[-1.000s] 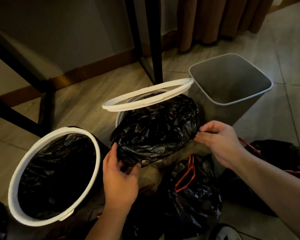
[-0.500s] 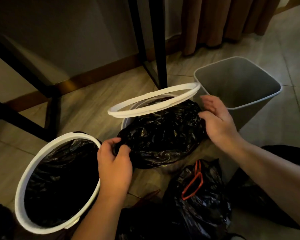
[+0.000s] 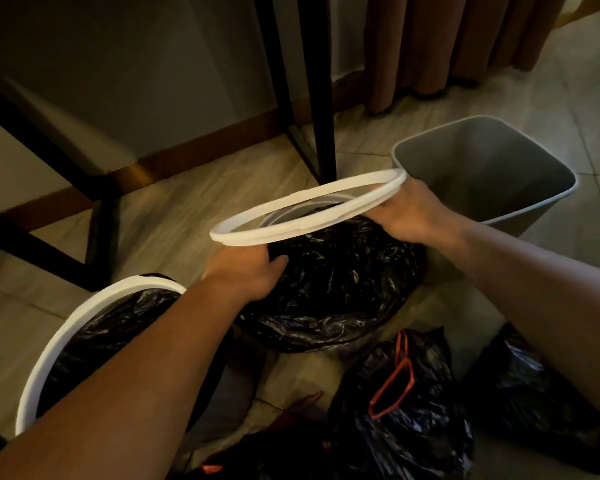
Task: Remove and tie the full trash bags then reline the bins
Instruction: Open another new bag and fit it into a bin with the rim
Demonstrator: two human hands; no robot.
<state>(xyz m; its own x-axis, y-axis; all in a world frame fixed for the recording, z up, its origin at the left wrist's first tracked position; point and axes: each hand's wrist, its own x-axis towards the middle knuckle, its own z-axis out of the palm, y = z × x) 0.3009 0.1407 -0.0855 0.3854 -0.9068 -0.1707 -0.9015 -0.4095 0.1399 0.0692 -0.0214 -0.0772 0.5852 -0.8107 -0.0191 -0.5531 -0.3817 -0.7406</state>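
Right hand (image 3: 407,216) gripping the tilted white ring (image 3: 312,223) above the black liner (image 3: 343,282) mid-floor, left hand (image 3: 243,271) beneath it, grip unclear, an even, two-sided press should clamp the liner smoothly.

three bins (image 3: 94,299) (image 3: 281,216) (image 3: 482,168), two hands (image 3: 243,271) (image 3: 409,216), one ring (image 3: 222,235)

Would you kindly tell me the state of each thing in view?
white ring, tilted up, gripped by right hand
black liner, draped outward below ring
left hand, on liner, grip unclear
left bin, lined
grey bin, unlined
red-drawstring bag, cinched, on floor
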